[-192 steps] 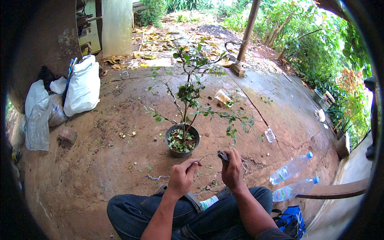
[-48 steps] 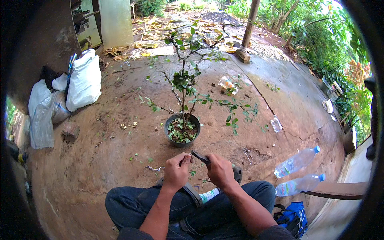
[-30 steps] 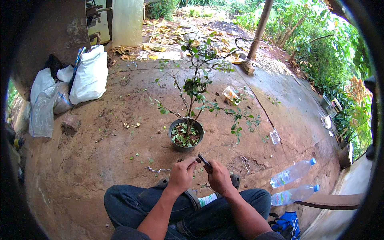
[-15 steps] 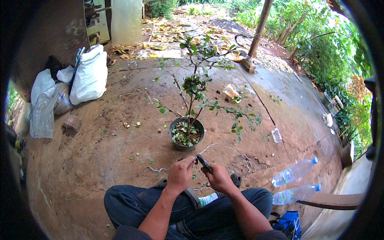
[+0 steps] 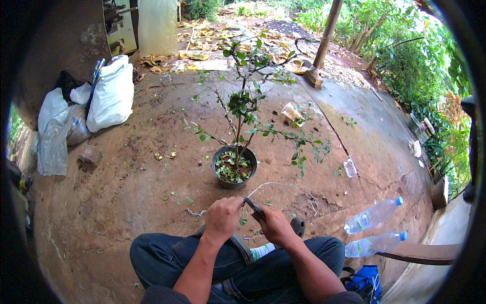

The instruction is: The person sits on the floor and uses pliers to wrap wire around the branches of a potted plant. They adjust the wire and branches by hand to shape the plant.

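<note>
My right hand is closed round the handles of dark pliers, whose jaws point up and left. Close against the jaws, my left hand is closed in a pinch on a thin silvery wire. The wire's free end arcs out to the right above the pliers. Just beyond my hands stands a small leafy tree with several branches, in a round black pot. Cut leaves lie on the soil in the pot. Wire seems to be wound on some of the branches.
Bent wire pieces lie on the floor: one left of my hands, another to the right. Two clear bottles with blue caps lie by my right knee. White sacks and a brick are at the left. A wooden post stands far right.
My left hand has turned over slightly, its back now facing more upward. The wire's free end has shifted a little and curves more. The pliers stay in my right hand.
</note>
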`<action>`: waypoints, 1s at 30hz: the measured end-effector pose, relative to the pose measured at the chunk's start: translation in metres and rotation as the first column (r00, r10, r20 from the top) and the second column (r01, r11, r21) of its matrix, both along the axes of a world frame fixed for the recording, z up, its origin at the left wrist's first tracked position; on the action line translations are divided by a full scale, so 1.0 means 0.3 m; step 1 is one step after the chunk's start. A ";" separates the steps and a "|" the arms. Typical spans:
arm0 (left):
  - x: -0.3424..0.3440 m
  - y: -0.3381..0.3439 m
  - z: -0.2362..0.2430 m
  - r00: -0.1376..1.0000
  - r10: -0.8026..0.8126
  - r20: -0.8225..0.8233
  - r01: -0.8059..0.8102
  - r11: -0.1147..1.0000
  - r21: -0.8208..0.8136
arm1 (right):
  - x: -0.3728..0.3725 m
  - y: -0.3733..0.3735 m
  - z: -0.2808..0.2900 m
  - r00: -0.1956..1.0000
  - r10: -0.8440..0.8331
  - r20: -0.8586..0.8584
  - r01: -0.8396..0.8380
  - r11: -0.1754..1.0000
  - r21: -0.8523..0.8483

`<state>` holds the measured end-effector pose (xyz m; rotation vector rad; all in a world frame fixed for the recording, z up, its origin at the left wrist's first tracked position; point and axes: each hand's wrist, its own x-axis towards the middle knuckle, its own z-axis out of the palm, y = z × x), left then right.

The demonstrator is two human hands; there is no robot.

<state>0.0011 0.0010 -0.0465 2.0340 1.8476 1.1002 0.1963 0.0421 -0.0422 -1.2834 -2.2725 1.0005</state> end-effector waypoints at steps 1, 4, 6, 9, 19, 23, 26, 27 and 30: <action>-0.004 0.001 0.001 1.000 0.000 0.001 0.000 1.000 0.006 | -0.003 -0.001 0.002 1.000 0.000 0.027 0.001 1.000 -0.031; -0.019 0.000 0.011 0.999 -0.011 -0.044 0.010 1.000 -0.017 | -0.008 -0.008 0.007 0.996 0.005 0.090 -0.002 1.000 -0.031; -0.020 -0.010 0.021 0.999 -0.003 -0.033 -0.001 0.991 -0.130 | -0.023 -0.027 -0.001 0.973 -0.079 0.219 0.079 0.997 0.009; -0.012 -0.021 0.041 0.996 0.023 -0.085 -0.050 0.946 -0.320 | -0.053 -0.053 -0.028 0.930 -0.181 0.320 0.139 0.979 0.149; -0.006 -0.028 -0.001 0.996 0.082 -0.035 -0.089 0.955 -0.282 | -0.031 0.007 -0.082 0.982 -0.099 0.163 0.061 0.973 0.221; -0.010 -0.029 -0.013 0.995 0.075 -0.062 -0.090 0.956 -0.278 | -0.026 -0.008 -0.082 0.991 -0.083 0.109 0.062 0.981 0.185; -0.008 -0.030 -0.007 0.993 0.082 -0.090 -0.102 0.966 -0.239 | -0.032 -0.011 -0.085 0.992 -0.079 0.100 0.059 0.980 0.191; -0.008 -0.030 -0.005 0.992 0.077 -0.104 -0.100 0.968 -0.232 | -0.034 -0.011 -0.085 0.992 -0.076 0.100 0.057 0.983 0.175; -0.011 -0.026 -0.003 0.985 0.075 -0.158 -0.102 0.981 -0.167 | -0.040 -0.015 -0.088 0.992 -0.080 0.102 0.064 0.987 0.150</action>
